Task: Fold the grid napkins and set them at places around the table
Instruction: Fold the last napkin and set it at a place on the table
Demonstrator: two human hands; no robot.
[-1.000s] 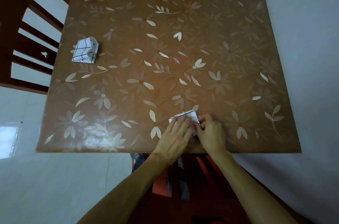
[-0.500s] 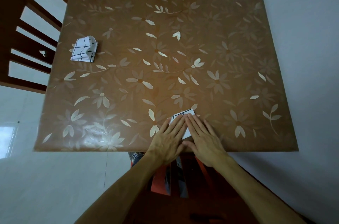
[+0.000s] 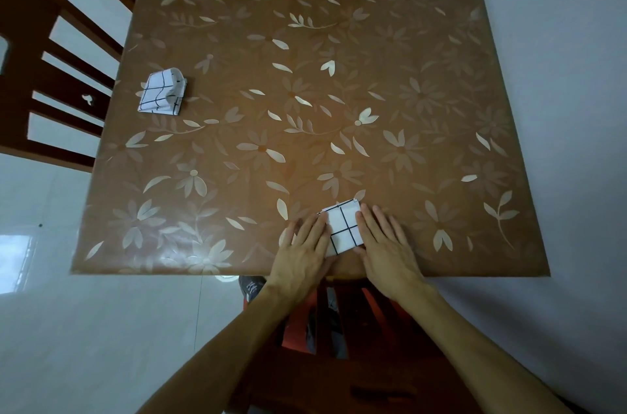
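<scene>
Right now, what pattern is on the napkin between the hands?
Black grid on white folded napkin; head view.

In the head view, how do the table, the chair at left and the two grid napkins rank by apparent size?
1. table
2. chair, though partly out of frame
3. far napkin and near napkin look alike; the left hand covers part of the near one, so unranked

Readable text: none anywhere in view.
Near grid napkin (image 3: pixel 344 227): black ruled lines only, no letters or numbers.
Far grid napkin (image 3: pixel 163 92): the same black grid, no writing.
Counter (image 3: pixel 373 74): pale flower and leaf print, no words or signs.
Shoe (image 3: pixel 251 286): pale marks on the upper, too small to read.
</scene>
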